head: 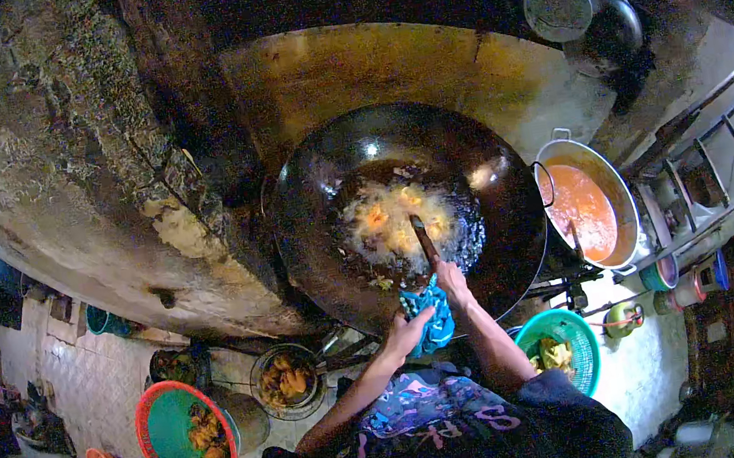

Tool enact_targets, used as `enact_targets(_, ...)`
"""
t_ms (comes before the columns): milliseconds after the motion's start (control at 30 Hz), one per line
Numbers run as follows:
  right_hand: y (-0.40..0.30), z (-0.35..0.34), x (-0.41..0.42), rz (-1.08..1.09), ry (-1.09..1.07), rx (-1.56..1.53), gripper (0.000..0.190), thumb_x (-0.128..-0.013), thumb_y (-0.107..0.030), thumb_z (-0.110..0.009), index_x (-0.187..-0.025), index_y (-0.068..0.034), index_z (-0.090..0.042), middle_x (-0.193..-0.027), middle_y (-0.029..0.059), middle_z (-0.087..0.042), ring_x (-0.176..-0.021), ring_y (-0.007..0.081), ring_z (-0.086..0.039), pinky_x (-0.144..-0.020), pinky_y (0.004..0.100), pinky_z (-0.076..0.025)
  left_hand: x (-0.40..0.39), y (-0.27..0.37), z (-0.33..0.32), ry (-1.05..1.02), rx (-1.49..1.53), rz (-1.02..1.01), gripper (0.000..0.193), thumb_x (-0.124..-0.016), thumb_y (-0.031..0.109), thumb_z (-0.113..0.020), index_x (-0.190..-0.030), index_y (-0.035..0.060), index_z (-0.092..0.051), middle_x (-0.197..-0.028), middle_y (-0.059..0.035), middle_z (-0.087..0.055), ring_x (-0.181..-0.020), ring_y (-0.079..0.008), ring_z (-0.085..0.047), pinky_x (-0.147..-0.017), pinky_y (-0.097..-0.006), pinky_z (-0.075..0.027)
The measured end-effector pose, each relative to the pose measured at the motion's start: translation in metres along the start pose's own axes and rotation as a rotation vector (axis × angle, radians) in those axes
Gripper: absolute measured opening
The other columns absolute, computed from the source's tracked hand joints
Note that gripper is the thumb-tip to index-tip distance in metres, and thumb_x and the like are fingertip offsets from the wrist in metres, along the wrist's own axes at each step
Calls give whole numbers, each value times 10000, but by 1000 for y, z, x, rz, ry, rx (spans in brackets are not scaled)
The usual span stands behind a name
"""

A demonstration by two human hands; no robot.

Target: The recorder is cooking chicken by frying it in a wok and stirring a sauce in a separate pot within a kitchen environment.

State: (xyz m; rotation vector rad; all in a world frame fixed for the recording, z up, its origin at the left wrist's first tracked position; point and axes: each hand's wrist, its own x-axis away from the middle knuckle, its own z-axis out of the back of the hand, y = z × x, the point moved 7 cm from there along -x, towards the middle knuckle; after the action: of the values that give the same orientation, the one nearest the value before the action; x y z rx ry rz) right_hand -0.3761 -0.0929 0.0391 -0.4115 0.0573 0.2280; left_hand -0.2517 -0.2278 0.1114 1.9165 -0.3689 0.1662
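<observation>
A large dark wok (314, 145) stands in front of me, with pieces of food (400, 214) frying in bubbling oil at its middle. My right hand (452, 280) grips the handle of a dark utensil (424, 239) whose far end reaches into the oil; what kind of utensil it is, I cannot tell. My left hand (406, 335) holds a bunched blue patterned cloth (436, 324) over the wok's near rim, close beside my right wrist.
Right of the wok stands a metal pot (630, 208) of orange liquid. A green basket (592, 345) with food is at my lower right. A red-rimmed basin (147, 404) and a wire-ringed bowl (314, 382), both with browned pieces, stand at the left. A gas cylinder (622, 319) is beyond the basket.
</observation>
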Motion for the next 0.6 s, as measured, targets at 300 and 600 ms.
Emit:
enact_targets(300,4,8,-18,-239,-79,-124,235,-751,-131,-476,-916,6,-574,-763,275,-600,-776,411,-599,-661,488,-482,4,10,13,99,62,-21,322,-817,184,-610,-1118,87,-548,-987,0,-608,-881,-109,-570,-808,-279,-450)
enact_targets(600,8,15,-88,-83,-89,-130,231,-774,-186,-514,-903,-12,-595,-828,290,-591,-796,439,-581,-704,494,-475,0,1,4,75,-32,-19,293,-815,239,-614,-1064,84,-597,-945,2,-623,-837,-92,-575,-768,-274,-456)
